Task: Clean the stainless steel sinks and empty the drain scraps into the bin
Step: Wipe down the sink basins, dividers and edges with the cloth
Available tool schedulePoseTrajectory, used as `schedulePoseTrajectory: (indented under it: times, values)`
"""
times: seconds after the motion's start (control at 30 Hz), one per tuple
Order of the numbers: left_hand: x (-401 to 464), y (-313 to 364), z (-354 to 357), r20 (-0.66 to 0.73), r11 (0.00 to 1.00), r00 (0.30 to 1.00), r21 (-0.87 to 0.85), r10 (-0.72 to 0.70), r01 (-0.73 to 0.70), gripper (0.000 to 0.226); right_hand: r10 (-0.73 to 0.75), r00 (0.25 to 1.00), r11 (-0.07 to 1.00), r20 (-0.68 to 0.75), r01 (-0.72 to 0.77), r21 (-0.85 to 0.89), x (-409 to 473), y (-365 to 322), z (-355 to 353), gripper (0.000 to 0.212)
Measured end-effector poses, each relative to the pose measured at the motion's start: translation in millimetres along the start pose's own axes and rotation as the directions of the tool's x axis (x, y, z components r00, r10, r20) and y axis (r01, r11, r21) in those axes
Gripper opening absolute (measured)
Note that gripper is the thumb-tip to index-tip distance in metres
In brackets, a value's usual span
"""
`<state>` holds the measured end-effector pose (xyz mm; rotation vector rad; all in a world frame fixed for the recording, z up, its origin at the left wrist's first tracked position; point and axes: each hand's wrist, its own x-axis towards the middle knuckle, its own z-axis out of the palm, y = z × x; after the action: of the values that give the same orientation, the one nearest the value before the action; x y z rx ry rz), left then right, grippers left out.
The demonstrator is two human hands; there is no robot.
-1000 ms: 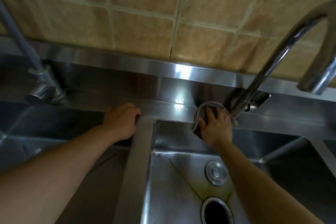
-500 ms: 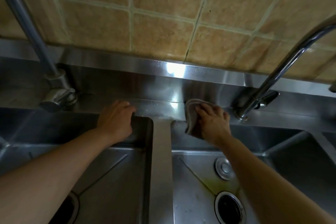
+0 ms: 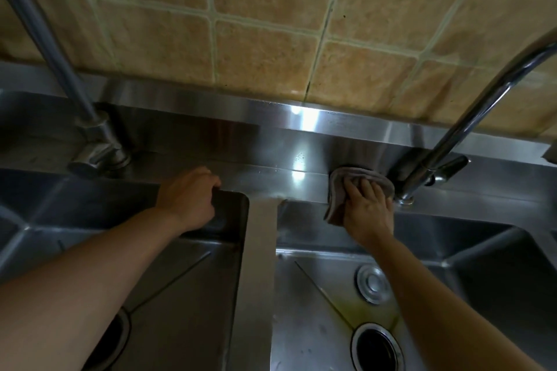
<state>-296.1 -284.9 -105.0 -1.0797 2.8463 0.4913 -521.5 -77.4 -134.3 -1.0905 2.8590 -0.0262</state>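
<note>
Head view: right hand (image 3: 366, 211) presses cloth (image 3: 339, 190) flat-fingered on far sink ledge (image 3: 271, 181) near right faucet (image 3: 446, 147); left hand (image 3: 188, 199) curls over left basin (image 3: 180, 295) rim.

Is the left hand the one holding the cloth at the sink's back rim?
No: the right hand presses the grey cloth there, while the left hand grips the left basin's back edge.
</note>
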Motion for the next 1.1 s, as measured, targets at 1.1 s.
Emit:
schedulePoseTrajectory:
  times: [1.1]
  values:
    - [-66.7,-130.9,-34.7,-0.045,0.989,0.998,-0.144,-0.037,0.030,0.057,-0.670,0.742,0.741,-0.022,0.670,0.053,11.1,-322.3,19.3,0.062]
